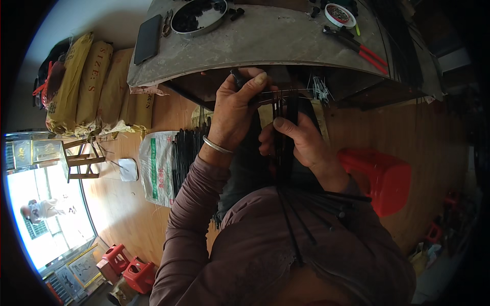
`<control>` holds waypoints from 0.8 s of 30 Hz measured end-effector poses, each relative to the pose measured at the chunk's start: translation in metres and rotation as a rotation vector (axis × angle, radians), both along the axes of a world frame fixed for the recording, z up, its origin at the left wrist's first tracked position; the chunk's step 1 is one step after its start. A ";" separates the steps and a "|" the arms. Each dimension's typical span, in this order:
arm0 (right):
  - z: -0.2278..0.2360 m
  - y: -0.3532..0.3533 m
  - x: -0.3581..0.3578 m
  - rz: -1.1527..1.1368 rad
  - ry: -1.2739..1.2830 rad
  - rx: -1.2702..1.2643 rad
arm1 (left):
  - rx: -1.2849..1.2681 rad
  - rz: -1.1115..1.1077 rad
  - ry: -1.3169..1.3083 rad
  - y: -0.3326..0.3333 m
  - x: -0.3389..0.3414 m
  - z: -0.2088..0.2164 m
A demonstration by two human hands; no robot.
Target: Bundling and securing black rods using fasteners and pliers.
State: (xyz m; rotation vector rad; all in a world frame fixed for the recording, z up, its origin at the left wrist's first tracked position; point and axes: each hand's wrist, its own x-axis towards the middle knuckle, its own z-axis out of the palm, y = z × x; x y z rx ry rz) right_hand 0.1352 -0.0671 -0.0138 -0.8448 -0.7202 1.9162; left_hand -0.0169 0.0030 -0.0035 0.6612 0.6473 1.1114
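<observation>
My left hand (229, 112), a metal bangle at its wrist, is closed below the table's front edge, thumb and fingers pinching a thin wire (301, 90). A small dark piece (238, 77) shows at its fingers. The wire runs right, across the tops of several thin black rods. My right hand (310, 145) is wrapped round this bundle of black rods (291, 108), its thumb pressing on them. The bundle stands roughly upright above my lap, and its lower ends (326, 204) fan out against my chest. Exactly how the wire meets the rods is too small to tell.
On the grey table (265, 43) lie a dark phone (148, 40), a metal pan (210, 19) of black parts, a white bowl (328, 16) and red-handled pliers (365, 52). Loose wires (321, 89) hang at its edge. More black rods (185, 155) lie left, a red stool (383, 176) right.
</observation>
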 end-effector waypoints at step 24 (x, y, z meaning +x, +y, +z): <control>0.000 0.000 -0.004 0.004 -0.027 0.007 | 0.069 0.071 0.116 -0.003 0.002 0.005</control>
